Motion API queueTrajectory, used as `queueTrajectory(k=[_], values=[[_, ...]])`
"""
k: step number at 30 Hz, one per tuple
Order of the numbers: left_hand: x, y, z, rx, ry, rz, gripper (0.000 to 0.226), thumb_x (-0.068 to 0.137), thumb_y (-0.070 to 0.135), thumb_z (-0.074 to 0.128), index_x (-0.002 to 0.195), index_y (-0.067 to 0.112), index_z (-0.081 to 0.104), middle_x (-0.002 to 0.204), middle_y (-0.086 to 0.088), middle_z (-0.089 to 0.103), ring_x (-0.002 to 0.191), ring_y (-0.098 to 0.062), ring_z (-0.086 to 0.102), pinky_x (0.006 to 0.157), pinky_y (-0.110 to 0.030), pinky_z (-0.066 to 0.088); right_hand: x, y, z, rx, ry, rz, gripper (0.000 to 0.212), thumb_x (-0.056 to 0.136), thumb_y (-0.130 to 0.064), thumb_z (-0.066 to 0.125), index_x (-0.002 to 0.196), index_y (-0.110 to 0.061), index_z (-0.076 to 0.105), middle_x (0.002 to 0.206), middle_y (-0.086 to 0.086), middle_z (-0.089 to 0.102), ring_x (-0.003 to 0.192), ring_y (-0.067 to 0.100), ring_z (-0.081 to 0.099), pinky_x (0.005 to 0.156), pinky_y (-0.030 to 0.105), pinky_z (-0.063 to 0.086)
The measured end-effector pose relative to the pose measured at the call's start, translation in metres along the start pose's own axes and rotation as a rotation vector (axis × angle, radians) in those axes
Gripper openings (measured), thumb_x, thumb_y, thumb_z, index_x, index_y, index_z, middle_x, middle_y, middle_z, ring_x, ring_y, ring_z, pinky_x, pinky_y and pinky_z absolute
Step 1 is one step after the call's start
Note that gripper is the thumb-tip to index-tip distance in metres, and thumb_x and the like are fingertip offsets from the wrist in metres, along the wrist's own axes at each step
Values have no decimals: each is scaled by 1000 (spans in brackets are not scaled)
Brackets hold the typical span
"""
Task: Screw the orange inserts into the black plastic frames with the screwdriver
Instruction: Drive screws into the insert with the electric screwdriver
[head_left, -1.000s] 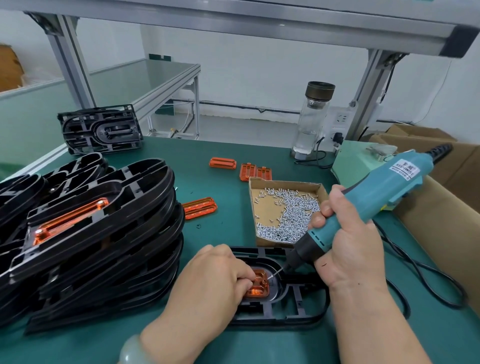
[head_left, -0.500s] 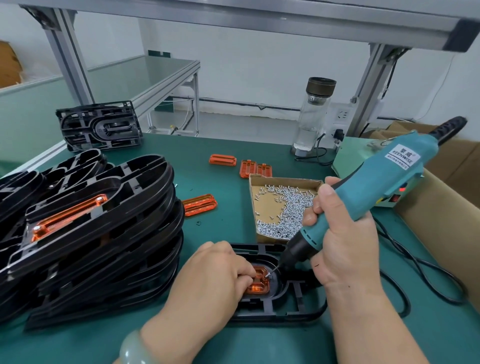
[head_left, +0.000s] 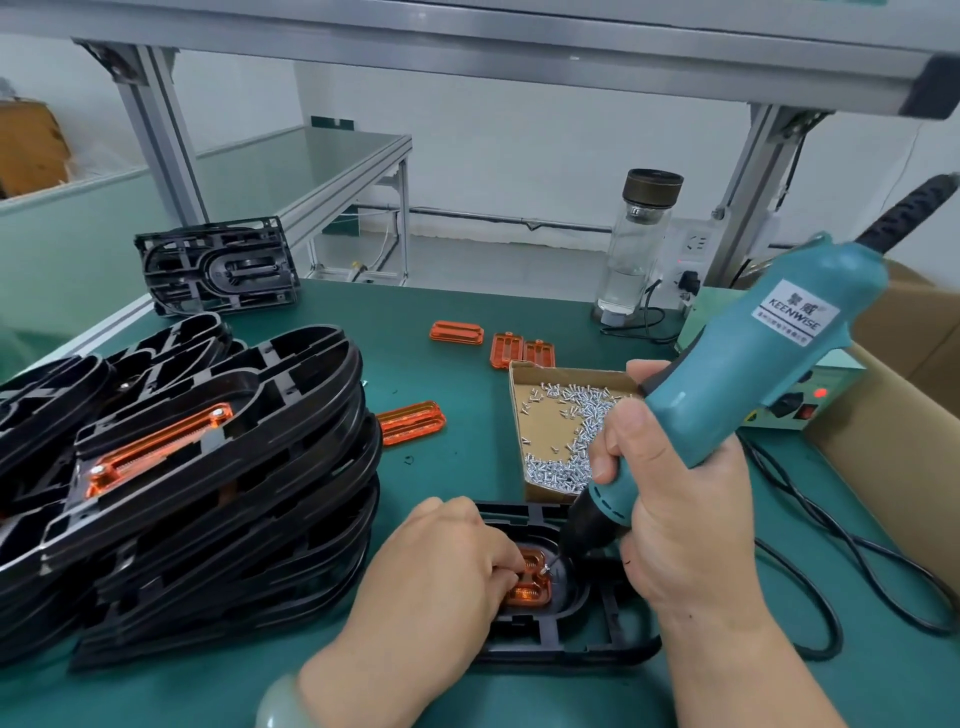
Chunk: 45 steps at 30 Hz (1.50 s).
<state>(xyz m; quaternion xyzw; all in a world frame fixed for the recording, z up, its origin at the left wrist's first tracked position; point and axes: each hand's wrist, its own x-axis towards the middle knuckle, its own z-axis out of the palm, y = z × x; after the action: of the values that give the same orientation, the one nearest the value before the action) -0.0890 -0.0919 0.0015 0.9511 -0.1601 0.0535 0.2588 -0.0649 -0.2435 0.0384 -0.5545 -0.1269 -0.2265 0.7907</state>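
I'm seating a screw (head_left: 544, 568): left hand (head_left: 441, 566) holds the insert (head_left: 532, 590) in the frame (head_left: 587, 631), right hand (head_left: 675, 519) grips the screwdriver (head_left: 753, 374); next, press straight.

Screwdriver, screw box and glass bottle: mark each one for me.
screwdriver (head_left: 769, 364): head view, on its teal body.
screw box (head_left: 548, 423): head view, on the bare cardboard floor.
glass bottle (head_left: 631, 260): head view, on the clear glass body.

A stack of frames (head_left: 182, 493) fills the left of the bench (head_left: 457, 467), a single frame (head_left: 597, 652) lies at lower centre, the screw box (head_left: 545, 415) just behind it, loose inserts (head_left: 456, 331) and a bottle (head_left: 636, 260) farther back.
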Motion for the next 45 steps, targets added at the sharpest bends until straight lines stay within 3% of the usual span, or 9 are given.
queueTrajectory(k=[3,9,30,35,45], values=[[0,1,-1,35,-19,13,24,94,38,48,114,40,62,94,16,48,95,-7,37,82,-25,40,0,0,1,29,-114,-4,20,79,-19,70,90,-36,68,54,-6,52,47,11,48,54,21,44],[3,1,-1,81,-47,27,25,94,38,47,115,40,61,93,17,45,89,-6,33,80,-25,39,-1,2,1,113,-225,42,22,75,-23,67,95,-30,68,58,-6,52,48,12,48,55,21,45],[4,3,-2,78,-53,-6,24,94,38,47,113,39,62,93,15,47,93,-6,37,80,-26,40,-1,1,0,151,-201,68,17,75,-22,66,91,-28,68,57,-5,52,47,11,47,54,21,44],[4,4,-3,95,-63,-7,25,94,38,48,114,39,62,98,14,50,99,-8,41,85,-29,42,0,0,-1,111,-163,88,24,79,-6,63,78,-30,66,51,-5,49,44,13,44,51,23,43],[3,5,-2,87,-52,-22,24,93,38,48,112,38,63,98,15,51,100,-8,42,84,-30,44,1,0,1,121,-193,99,24,72,-9,72,88,-27,67,55,-5,49,44,12,44,52,22,43]])
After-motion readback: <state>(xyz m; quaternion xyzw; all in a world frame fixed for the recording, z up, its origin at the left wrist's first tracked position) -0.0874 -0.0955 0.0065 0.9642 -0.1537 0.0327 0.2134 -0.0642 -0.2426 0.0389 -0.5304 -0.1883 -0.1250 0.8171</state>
